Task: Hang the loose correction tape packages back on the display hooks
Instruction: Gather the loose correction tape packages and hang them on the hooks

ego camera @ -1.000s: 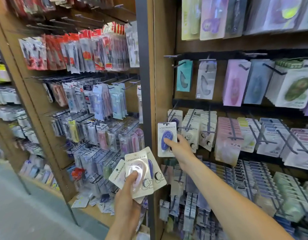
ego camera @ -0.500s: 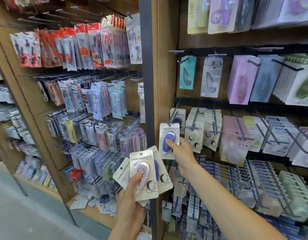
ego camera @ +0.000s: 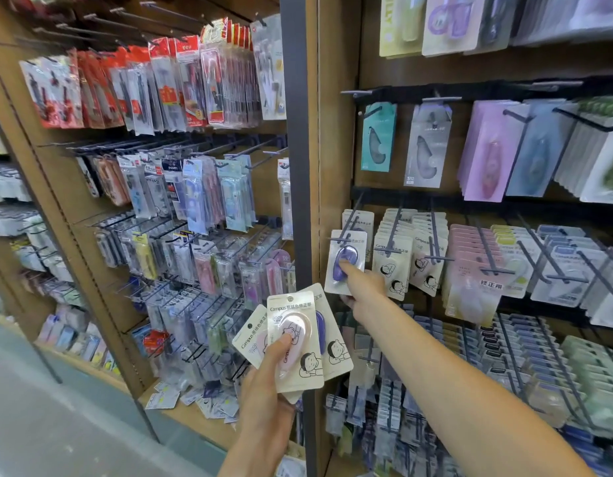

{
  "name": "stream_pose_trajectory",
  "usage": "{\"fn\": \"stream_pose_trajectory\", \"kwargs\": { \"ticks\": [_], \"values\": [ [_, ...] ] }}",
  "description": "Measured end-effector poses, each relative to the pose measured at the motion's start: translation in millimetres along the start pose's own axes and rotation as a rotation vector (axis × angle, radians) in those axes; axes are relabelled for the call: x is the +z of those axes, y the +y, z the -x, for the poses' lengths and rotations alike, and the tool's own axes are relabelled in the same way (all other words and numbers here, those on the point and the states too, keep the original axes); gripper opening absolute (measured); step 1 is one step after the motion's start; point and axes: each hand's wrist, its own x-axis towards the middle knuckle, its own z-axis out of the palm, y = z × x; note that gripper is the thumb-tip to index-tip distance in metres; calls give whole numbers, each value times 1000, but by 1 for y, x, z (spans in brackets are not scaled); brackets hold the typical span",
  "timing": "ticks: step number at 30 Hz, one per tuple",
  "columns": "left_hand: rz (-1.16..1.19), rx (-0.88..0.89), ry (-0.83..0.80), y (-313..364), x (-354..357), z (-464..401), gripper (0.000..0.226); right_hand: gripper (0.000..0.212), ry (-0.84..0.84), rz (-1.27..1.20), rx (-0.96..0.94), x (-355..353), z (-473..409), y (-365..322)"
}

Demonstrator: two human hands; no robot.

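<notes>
My left hand [ego camera: 267,383] holds a fan of three white Campus correction tape packages [ego camera: 298,342], low in the middle; the front one shows a pink tape under my thumb. My right hand [ego camera: 361,287] reaches to the display and grips the lower edge of a white package with a purple tape [ego camera: 344,259]. That package sits at the tip of the leftmost dark hook [ego camera: 349,223] in the middle row, its top hole on the hook's end. Another package hangs behind it on the same hook.
Full hooks of the same white packages [ego camera: 394,259] hang just right of my hand, then pink and blue ones. A grey upright post [ego camera: 299,166] divides this wooden panel from the pen and tool racks [ego camera: 181,208] on the left. Grey floor lies at lower left.
The purple package has slid onto the tip of the leftmost hook, and my right hand has shifted from its side to its lower edge. The left hand's fan has stayed put.
</notes>
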Motion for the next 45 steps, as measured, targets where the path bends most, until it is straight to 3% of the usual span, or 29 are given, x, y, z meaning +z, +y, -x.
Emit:
{"fn": "stream_pose_trajectory", "kwargs": {
  "ticks": [4,9,13,16,19,23,29,34,38,45],
  "values": [
    [-20,-10,-23,-5,-1,2,54,33,50,-277,143,15,-20,-15],
    [-15,-13,-29,-8,-1,4,54,45,31,-182,201,13,-57,0],
    [-11,-6,-8,-9,2,4,44,50,-227,-93,253,-24,-3,25],
    [-2,-19,8,-13,6,-1,45,48,-414,59,173,-65,60,42],
    [12,-37,1,-19,11,-4,49,28,-522,149,0,-85,86,48],
    [7,-41,-17,-22,17,-3,55,24,-474,240,-180,-87,87,46],
    [71,-35,72,-21,5,-6,54,16,-258,125,-314,-70,70,34],
    [64,-36,72,-24,-4,-1,50,20,-194,101,-301,-46,47,24],
    [40,-45,56,-24,-11,1,61,26,-132,119,-290,-38,34,23],
    [7,-34,34,-25,-20,4,65,10,23,60,-239,-17,15,17]
  ]
}}
